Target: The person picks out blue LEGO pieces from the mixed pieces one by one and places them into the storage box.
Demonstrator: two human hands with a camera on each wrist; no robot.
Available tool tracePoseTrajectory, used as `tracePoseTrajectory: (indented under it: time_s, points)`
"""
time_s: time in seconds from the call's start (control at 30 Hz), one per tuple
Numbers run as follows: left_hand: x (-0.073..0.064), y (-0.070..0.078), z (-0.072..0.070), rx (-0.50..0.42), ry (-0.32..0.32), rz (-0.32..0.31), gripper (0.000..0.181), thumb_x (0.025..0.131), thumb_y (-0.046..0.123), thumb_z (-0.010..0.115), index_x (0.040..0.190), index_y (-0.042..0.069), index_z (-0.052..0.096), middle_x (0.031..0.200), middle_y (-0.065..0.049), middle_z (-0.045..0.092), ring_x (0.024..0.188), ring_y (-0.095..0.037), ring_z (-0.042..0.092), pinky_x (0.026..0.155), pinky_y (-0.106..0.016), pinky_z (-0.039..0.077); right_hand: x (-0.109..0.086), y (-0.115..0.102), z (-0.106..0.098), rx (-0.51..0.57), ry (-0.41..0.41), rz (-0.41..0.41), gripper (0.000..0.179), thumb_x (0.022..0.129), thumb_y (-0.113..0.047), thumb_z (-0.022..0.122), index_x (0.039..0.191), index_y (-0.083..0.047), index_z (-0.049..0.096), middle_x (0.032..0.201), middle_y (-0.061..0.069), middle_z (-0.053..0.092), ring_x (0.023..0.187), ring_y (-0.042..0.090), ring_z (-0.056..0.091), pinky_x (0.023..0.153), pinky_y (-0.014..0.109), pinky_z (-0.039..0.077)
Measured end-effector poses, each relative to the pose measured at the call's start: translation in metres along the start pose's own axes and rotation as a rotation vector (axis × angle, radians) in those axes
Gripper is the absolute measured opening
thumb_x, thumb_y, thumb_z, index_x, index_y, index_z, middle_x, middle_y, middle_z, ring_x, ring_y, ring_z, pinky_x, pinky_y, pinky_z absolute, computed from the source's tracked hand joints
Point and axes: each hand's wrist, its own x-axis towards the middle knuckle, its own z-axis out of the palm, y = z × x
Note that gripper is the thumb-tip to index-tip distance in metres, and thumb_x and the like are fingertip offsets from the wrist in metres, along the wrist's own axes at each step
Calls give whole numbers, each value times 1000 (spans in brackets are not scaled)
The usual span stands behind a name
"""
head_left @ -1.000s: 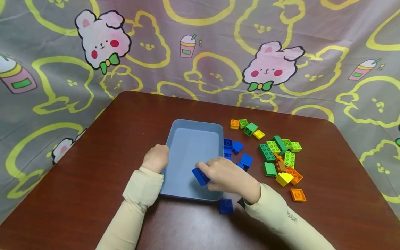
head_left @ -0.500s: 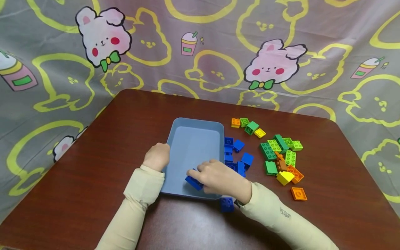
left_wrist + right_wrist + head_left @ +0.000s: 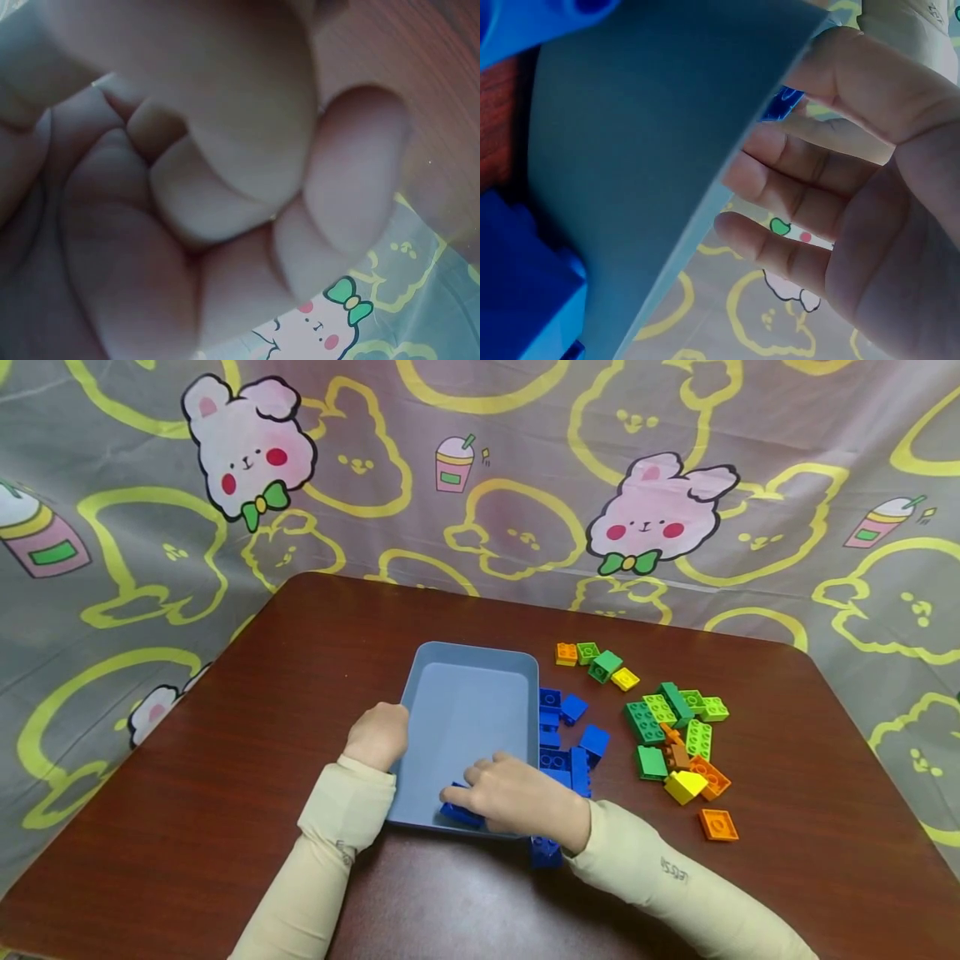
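A blue-grey rectangular tray lies on the table. My right hand reaches over its right wall and pinches a blue toy brick low inside the near end. In the right wrist view a sliver of that brick shows between the thumb and fingers, beyond the tray wall. My left hand is at the tray's left rim with its fingers curled. In the left wrist view these fingers fold into the palm, and nothing shows between them.
Several blue bricks cluster along the tray's right side, and one blue brick sits by its near right corner. Farther right lie green bricks, a yellow brick and orange bricks. A patterned cloth hangs behind the table.
My right hand has moved left and down inside the tray, carrying the blue brick toward the near end. My left hand keeps its place at the left rim.
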Motion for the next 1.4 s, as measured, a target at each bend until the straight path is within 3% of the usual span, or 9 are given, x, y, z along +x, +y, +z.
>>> tracePoseTrajectory:
  time_s: [0.13, 0.33, 0.5, 0.97, 1.4]
  points:
    - [3, 0, 2, 9, 2, -3, 23, 85, -4, 42, 87, -4, 64, 76, -17, 59, 62, -25, 55, 53, -41, 46, 1, -2, 2, 4, -7, -2, 27, 79, -14, 66, 104, -19, 59, 67, -2, 56, 57, 9, 50, 50, 22, 38]
    - [-7, 6, -10, 3, -17, -1, 23, 86, -5, 41, 90, -5, 64, 80, -19, 60, 67, -27, 58, 56, -43, 47, 3, -3, 5, 17, -21, -2, 28, 80, -14, 66, 107, -22, 61, 71, -2, 59, 60, 9, 52, 53, 23, 41]
    - [-9, 5, -10, 11, -10, 10, 23, 86, -4, 41, 91, -5, 64, 83, -20, 60, 71, -30, 59, 59, -44, 47, 5, -4, 6, 35, -31, -5, 27, 83, -12, 64, 107, -24, 62, 71, -2, 59, 61, 9, 53, 54, 22, 42]
    - [-9, 5, -9, 11, 4, 22, 23, 86, -5, 40, 88, -6, 64, 76, -19, 59, 65, -27, 57, 57, -43, 47, 7, -7, 5, 38, -82, -4, 29, 85, -14, 60, 110, -28, 63, 78, -2, 60, 68, 10, 53, 57, 24, 42]
    - [-10, 5, -10, 4, 2, 25, 23, 86, -5, 40, 86, -6, 64, 73, -18, 57, 62, -25, 55, 56, -41, 47, 7, -8, 6, 14, -82, 11, 30, 87, -16, 59, 113, -30, 61, 80, -3, 62, 70, 9, 55, 57, 24, 40]
